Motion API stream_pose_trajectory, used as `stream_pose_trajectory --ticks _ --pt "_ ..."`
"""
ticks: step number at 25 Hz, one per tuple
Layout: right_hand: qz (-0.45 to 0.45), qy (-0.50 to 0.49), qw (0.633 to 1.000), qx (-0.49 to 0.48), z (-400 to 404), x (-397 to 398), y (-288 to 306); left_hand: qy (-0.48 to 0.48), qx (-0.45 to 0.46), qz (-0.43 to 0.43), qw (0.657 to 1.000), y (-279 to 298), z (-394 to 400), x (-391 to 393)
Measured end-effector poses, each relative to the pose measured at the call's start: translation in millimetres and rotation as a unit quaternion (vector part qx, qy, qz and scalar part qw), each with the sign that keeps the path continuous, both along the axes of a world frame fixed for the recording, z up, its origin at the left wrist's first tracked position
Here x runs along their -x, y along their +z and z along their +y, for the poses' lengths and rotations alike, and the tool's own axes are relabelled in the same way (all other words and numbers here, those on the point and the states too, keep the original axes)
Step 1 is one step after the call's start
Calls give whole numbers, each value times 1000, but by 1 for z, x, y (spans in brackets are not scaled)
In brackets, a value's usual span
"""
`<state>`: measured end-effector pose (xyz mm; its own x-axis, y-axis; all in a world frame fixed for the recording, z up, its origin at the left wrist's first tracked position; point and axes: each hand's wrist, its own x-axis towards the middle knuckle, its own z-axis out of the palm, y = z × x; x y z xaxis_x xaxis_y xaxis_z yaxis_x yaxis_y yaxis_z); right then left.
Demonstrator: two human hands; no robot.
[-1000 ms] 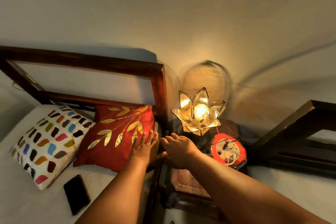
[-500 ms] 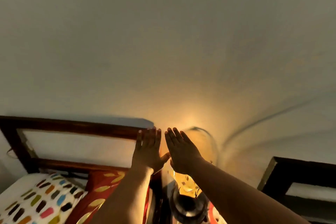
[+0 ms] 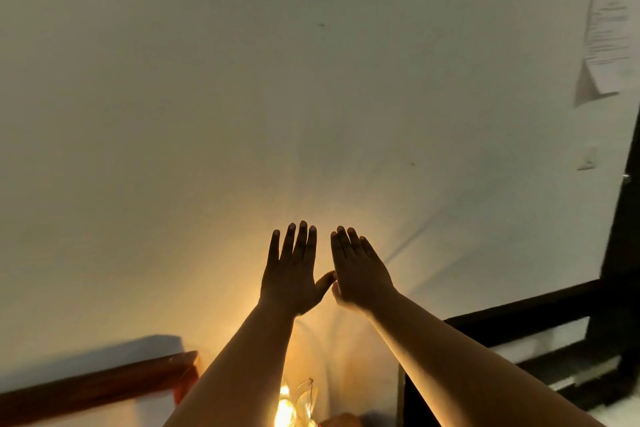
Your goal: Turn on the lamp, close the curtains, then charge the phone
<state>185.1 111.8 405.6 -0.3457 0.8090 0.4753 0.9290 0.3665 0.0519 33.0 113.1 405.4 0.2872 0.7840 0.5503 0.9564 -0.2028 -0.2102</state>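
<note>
Both hands, left hand [image 3: 290, 274] and right hand [image 3: 360, 274], were raised flat, fingers spread, holding nothing; the glowing petal-shaped glass lamp [image 3: 294, 406] sat near, already lit; next step judged: locating curtains, unseen

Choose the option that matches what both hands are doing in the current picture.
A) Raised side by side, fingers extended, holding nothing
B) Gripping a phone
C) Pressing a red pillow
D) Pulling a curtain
A: the left hand and right hand are up in front of the wall with fingers extended and nothing in them, above the lit lamp.
</note>
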Motion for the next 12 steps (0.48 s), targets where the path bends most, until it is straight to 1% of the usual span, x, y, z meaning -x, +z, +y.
stream_pose_trajectory --ticks 4,6,10,12 --pt "43 -71 997 -2 16 -58 2 -76 -3 15 997 8 35 -70" --pt "52 -99 994 16 27 -89 -5 -109 7 28 994 2 52 -106" --pt "97 -155 981 63 67 -158 -40 -157 40 55 985 -26 101 -177" --pt "122 -182 971 96 95 -191 -64 -171 64 87 979 -42 133 -216"
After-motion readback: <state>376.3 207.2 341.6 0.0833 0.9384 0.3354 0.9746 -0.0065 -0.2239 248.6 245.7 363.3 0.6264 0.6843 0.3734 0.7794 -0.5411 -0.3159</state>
